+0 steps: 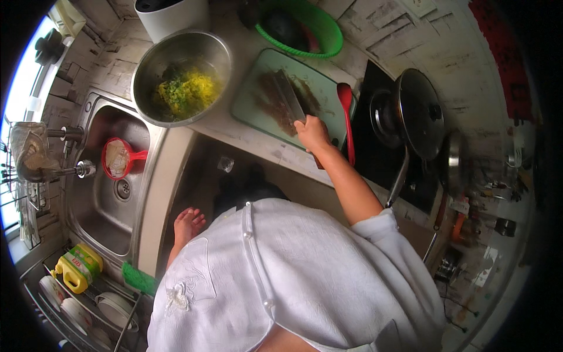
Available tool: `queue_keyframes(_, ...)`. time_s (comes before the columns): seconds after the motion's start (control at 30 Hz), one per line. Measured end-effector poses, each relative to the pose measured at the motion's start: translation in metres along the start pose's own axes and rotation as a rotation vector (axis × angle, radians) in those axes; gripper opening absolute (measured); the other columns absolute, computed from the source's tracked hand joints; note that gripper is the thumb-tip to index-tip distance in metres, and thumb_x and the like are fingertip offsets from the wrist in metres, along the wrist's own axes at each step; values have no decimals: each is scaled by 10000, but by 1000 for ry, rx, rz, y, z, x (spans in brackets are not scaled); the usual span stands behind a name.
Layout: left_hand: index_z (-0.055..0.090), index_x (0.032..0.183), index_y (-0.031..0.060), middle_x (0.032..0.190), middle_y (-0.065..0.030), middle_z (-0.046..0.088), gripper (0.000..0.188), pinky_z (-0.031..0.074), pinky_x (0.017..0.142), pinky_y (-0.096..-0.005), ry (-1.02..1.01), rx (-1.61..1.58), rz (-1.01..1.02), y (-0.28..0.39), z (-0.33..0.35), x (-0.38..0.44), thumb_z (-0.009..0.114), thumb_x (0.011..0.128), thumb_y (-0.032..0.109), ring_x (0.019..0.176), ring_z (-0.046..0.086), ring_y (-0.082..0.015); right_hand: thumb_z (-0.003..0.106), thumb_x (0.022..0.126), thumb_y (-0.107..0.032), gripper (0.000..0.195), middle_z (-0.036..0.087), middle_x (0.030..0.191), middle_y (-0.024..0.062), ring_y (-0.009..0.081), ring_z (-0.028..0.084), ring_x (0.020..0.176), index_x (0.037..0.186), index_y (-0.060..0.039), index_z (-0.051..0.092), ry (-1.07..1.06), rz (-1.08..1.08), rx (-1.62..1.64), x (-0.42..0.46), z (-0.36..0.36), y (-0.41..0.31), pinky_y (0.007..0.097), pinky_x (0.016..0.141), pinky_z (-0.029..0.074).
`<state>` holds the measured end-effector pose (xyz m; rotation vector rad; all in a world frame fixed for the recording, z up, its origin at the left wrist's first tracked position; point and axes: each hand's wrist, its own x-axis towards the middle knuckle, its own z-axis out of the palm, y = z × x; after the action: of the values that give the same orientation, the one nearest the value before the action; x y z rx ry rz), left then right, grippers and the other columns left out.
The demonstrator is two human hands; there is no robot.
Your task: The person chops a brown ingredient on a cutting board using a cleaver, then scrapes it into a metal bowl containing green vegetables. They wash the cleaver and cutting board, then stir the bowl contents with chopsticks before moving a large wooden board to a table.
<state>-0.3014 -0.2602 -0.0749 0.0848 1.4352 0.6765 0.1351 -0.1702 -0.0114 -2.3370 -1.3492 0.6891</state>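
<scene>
My right hand (313, 134) is closed around the handle of a cleaver (288, 97), whose blade lies over a pale green glass-like cutting board (250, 103). Brown, wet-looking residue (268, 94) is smeared on the board around the blade. A red spoon (346, 110) rests along the board's right edge. Left of the board stands a large steel bowl (140, 83) holding a yellow and green chopped mixture (189, 92). My left hand (188, 224) hangs low beside my white shirt, away from the counter, fingers loosely curled and apart, holding nothing.
A green basket (332, 37) sits behind the board. To the right, a lidded pan (420, 114) stands on a black cooktop (378, 163). On the left, a red-handled strainer (118, 158) lies in the steel sink (105, 220), with a dish rack (121, 325) of bowls nearer me.
</scene>
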Motion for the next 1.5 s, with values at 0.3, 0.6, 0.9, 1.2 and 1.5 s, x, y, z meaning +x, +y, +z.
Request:
queue_keyframes(0.3,514,1187,30,1041,-117,612,283,558,690,-351,-60,65,188,18,42,-27,572,937,148,802,636,-217,639,850,-262,253,509,612,33,121,446,423,800,-43,524,-173,282,932,-5,-62,-23,302,364,394)
queue_keyframes(0.6,249,1445,-8,1494,-154,279,610,201,1129,-390,-586,236,1084,117,180,-125,343,1003,401,1379,274,-253,522,922,-473,381,486,637,27,112,456,479,1052,-126,435,-535,260,1398,6,-78,-134,305,433,418)
queue_keyframes(0.9,101,1488,-4,1564,-157,92,724,96,1157,-367,-877,545,1143,192,284,-87,324,982,463,1446,85,-267,478,935,-465,451,586,772,85,176,573,647,1097,-48,531,-425,-5,1161,25,-23,-191,331,558,490)
queue_keyframes(1.2,163,1449,-70,1508,-278,164,787,77,1160,-434,-581,960,1578,207,283,-40,315,959,527,1425,120,-380,430,990,-355,519,457,1364,50,146,463,1204,1409,-57,361,-382,-141,1142,33,5,-203,309,998,397)
queue_keyframes(1.5,182,1435,-93,1498,-297,172,846,74,1158,-446,-511,1020,1531,212,275,-24,334,936,573,1421,129,-386,441,985,-381,474,537,1268,36,133,514,1128,1348,-76,458,-351,124,1209,27,12,-223,291,938,429)
